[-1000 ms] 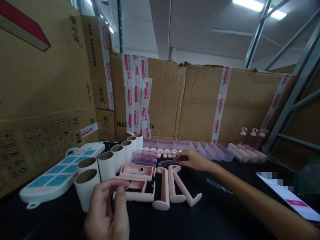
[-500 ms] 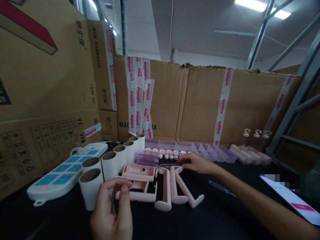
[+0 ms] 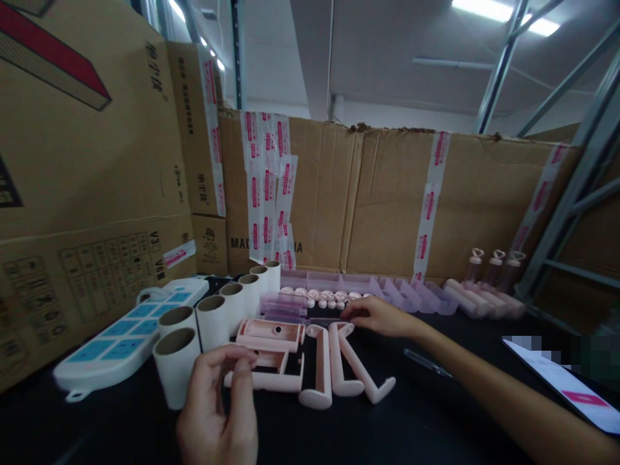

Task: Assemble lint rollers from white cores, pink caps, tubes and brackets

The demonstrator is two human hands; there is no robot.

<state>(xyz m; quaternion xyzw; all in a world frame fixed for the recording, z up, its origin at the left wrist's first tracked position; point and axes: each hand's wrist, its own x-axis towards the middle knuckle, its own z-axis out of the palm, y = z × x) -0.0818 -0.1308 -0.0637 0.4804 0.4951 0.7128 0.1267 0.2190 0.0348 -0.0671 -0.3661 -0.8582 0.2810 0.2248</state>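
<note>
- your left hand: raised near the front edge, thumb and fingers curled together; whether they pinch anything, you cannot tell.
- your right hand: stretched forward, fingers closed on a clear tube lying on the table.
- pink frames: flat, just beyond your left hand.
- pink brackets: side by side, right of the frames, just in front of the tube.
- rolls: upright in a row, left of the frames.
- power strip: far left.
- pink caps: in a row just behind the tube.

Dim scene, bright ceiling light top right, blurred, warped edges.
</note>
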